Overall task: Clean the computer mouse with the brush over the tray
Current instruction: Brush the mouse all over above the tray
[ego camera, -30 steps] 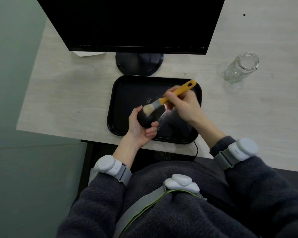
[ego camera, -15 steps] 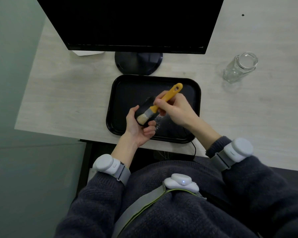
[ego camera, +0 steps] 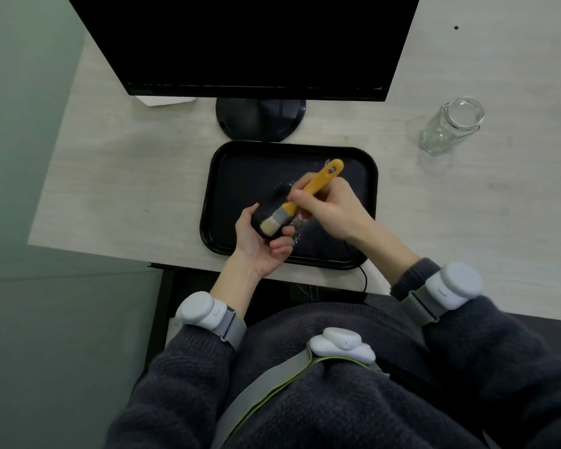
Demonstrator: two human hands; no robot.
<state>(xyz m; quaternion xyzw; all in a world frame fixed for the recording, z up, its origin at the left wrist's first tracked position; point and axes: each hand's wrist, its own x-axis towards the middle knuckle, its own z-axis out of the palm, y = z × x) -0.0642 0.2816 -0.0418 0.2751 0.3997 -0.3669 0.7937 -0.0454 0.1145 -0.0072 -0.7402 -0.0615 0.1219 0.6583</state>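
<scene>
A black computer mouse (ego camera: 262,215) rests in my left hand (ego camera: 259,246), held above the front-left part of the black tray (ego camera: 368,170). My right hand (ego camera: 329,209) grips a brush (ego camera: 308,194) with a yellow handle, a grey ferrule and pale bristles. The bristles press on the mouse's near end. White dust specks lie on the tray floor under and to the right of the mouse. The mouse's cable runs off the desk's front edge.
A black monitor (ego camera: 250,43) on a round stand (ego camera: 261,119) stands right behind the tray. An open glass jar (ego camera: 450,124) sits at the right on the pale desk. The desk's front edge runs just below the tray.
The brush has swept from the mouse's far end toward me to its near end. My right hand came down and left with it. The left hand has barely moved.
</scene>
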